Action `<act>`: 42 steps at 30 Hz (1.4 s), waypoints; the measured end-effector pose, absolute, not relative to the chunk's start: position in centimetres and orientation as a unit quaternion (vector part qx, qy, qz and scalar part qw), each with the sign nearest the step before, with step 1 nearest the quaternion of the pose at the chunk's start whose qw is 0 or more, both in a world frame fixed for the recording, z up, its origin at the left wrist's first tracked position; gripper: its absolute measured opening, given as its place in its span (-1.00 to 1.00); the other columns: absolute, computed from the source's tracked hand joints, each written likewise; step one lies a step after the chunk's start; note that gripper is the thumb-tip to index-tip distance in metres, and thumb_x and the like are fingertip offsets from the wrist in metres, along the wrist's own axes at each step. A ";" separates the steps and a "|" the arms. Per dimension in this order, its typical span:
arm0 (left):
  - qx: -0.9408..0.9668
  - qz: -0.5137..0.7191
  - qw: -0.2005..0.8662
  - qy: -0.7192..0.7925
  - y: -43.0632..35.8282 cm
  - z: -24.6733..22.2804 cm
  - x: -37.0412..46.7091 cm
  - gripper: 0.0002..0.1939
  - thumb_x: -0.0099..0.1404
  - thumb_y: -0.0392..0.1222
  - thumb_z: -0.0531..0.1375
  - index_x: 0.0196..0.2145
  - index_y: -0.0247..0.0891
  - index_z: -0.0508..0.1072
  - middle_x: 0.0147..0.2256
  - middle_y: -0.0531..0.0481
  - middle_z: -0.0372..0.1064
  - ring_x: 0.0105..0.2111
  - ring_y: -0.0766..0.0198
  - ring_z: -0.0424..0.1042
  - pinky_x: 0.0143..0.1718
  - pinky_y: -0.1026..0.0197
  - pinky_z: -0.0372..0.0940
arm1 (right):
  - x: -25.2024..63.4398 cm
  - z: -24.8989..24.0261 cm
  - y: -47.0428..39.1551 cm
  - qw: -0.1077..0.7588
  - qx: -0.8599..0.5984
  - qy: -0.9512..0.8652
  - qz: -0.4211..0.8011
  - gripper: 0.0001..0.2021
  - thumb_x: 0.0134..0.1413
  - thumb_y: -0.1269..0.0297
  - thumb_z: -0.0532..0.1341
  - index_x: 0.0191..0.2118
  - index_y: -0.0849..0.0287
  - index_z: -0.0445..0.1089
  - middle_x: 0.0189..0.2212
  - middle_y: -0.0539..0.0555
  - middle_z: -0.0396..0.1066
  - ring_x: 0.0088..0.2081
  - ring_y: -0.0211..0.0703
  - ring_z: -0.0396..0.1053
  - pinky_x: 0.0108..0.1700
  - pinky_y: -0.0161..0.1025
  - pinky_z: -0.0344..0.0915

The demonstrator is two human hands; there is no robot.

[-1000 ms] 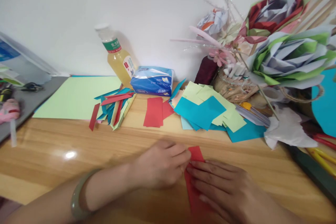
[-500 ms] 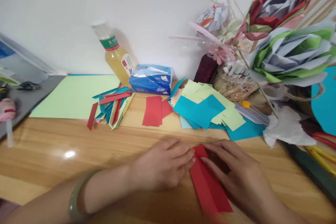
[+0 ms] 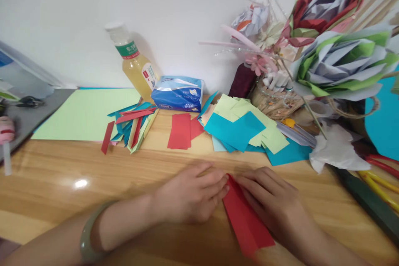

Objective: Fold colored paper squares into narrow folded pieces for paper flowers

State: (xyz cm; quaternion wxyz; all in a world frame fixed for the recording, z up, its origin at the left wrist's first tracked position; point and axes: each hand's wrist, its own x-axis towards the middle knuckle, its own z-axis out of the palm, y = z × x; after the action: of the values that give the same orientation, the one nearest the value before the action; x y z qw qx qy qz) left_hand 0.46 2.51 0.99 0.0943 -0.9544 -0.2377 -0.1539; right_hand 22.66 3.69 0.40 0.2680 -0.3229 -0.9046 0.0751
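A red paper strip [image 3: 245, 224] with a lengthwise crease lies slantwise on the wooden table in front of me. My left hand [image 3: 195, 193], fingers curled, grips its far left corner. At the far right edge, my right hand [image 3: 274, 199] has its thumb and fingers pressed together on the paper, its right side lifted along the fold. The fingertips partly hide that edge. Beyond my hands are flat red paper pieces [image 3: 180, 132]. Left of these is a heap of folded strips [image 3: 134, 126] in red, blue and pale green.
Blue and pale green paper pieces [image 3: 235, 129] spread behind my right hand. A tissue pack [image 3: 177, 93] and a juice bottle [image 3: 137, 68] stand by the wall. Large paper flowers [image 3: 346, 62] overhang the right. A dark green-handled tool [image 3: 364, 195] lies at the right edge.
My right fingers have closed in on the red strip's far end, and its right side is raised more toward the left. My left hand stays at the corner. The view shifts slightly.
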 end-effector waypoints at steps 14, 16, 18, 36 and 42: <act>-0.954 -0.141 0.044 -0.262 2.4 0.7 0.9 -0.83 0.36 -0.31 0.04 -0.22 -0.36 0.43 -0.24 -0.04 0.36 -0.13 0.21 0.27 -0.01 0.10 0.14 | 22.6 1.3 3.8 0.234 -0.249 -0.940 0.015 -0.70 0.27 0.47 -0.12 -0.08 0.24 0.31 -0.33 0.15 0.42 -0.30 -0.12 0.36 -0.28 -0.17 0.39; -0.952 -0.150 0.040 -0.262 2.4 0.6 0.9 -0.81 0.37 -0.32 0.03 -0.24 -0.36 0.44 -0.25 -0.04 0.36 -0.16 0.21 0.28 -0.05 0.11 0.17 | 22.6 1.4 3.8 0.229 -0.247 -0.942 0.015 -0.70 0.27 0.47 -0.13 -0.07 0.24 0.30 -0.32 0.15 0.42 -0.29 -0.12 0.36 -0.28 -0.16 0.39; -0.952 -0.155 0.035 -0.263 2.4 0.7 0.9 -0.79 0.38 -0.33 0.00 -0.25 -0.36 0.44 -0.27 -0.04 0.36 -0.19 0.21 0.28 -0.09 0.11 0.19 | 22.6 1.4 3.8 0.225 -0.242 -0.944 0.011 -0.69 0.26 0.48 -0.13 -0.05 0.24 0.29 -0.30 0.16 0.42 -0.27 -0.11 0.36 -0.26 -0.16 0.40; -0.949 -0.165 0.035 -0.265 2.5 1.0 0.9 -0.76 0.38 -0.36 -0.02 -0.25 -0.38 0.45 -0.28 -0.06 0.37 -0.22 0.17 0.28 -0.16 0.11 0.23 | 23.2 1.3 4.0 0.203 -0.200 -0.956 -0.073 -0.67 0.26 0.52 -0.17 -0.11 0.33 0.31 -0.27 0.19 0.45 -0.23 -0.08 0.36 -0.24 -0.15 0.39; -0.950 -0.169 0.044 -0.258 2.4 1.2 1.0 -0.71 0.38 -0.37 -0.06 -0.25 -0.41 0.46 -0.29 -0.10 0.38 -0.23 0.15 0.31 -0.18 0.10 0.26 | 23.1 1.3 3.9 0.208 -0.190 -0.954 -0.101 -0.69 0.25 0.54 -0.15 -0.15 0.34 0.32 -0.28 0.18 0.45 -0.24 -0.09 0.37 -0.22 -0.15 0.37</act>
State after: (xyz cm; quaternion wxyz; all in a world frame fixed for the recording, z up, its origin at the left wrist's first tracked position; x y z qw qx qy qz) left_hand 1.00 2.42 1.19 0.0442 -0.9501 -0.2585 -0.1689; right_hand 23.14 3.88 1.27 0.2082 -0.1899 -0.9542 -0.1009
